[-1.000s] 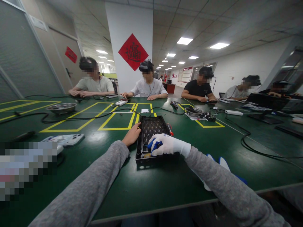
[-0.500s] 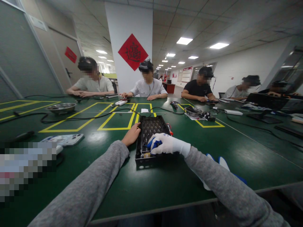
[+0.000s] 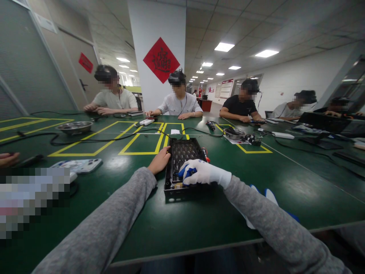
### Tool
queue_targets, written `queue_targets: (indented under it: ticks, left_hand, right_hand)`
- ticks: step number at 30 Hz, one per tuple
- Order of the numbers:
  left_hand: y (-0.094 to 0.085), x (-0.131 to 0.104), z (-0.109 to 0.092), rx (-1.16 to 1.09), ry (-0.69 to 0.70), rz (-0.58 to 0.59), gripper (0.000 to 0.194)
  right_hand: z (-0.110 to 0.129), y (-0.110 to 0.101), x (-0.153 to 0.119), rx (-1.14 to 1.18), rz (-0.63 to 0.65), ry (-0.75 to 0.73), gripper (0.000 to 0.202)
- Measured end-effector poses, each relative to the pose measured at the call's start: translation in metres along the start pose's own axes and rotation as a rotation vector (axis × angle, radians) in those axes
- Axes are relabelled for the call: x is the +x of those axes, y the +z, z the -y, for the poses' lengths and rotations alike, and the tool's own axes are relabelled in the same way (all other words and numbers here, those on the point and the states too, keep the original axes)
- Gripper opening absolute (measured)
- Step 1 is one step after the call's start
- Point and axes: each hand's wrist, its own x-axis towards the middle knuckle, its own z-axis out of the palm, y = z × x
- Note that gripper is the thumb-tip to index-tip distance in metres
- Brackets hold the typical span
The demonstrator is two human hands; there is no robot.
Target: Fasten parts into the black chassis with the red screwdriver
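Observation:
A black rectangular case (image 3: 186, 150) with an open top lies on the green table in front of me. My left hand (image 3: 159, 161), bare, grips the case's left edge near its far end. My right hand (image 3: 196, 172) wears a white glove with blue fingertips. Its fingers are bent together over the near part of the case, and whatever they hold is hidden. A small yellowish part (image 3: 178, 185) shows inside the case beside the gloved fingers. Just past the case's right side is a red and dark object (image 3: 205, 154), partly covered.
A phone (image 3: 82, 166) lies left of my left arm, a metal bowl (image 3: 74, 127) farther back. Another glove (image 3: 270, 196) rests by my right sleeve. Cables cross the table. Several people sit opposite; a person's hand (image 3: 8, 159) shows at the left edge.
A person's hand has come into view at the left edge. The view has shifted slightly. Both my hands keep their places on the case.

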Motion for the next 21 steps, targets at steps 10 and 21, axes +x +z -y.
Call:
queue_targets:
  ticks: [10,21]
  left_hand:
    - [0.0011,0.0012,0.0031,0.005,-0.003,0.003,0.049]
    - [0.0011,0.0007,0.0017,0.001,-0.001,0.001,0.049]
  right_hand:
    - [-0.0051,-0.0001,0.0022,-0.009,0.033,0.001,0.028]
    - [-0.0068,0.0008,0.0024,-0.029,0.030,-0.025,0.024]
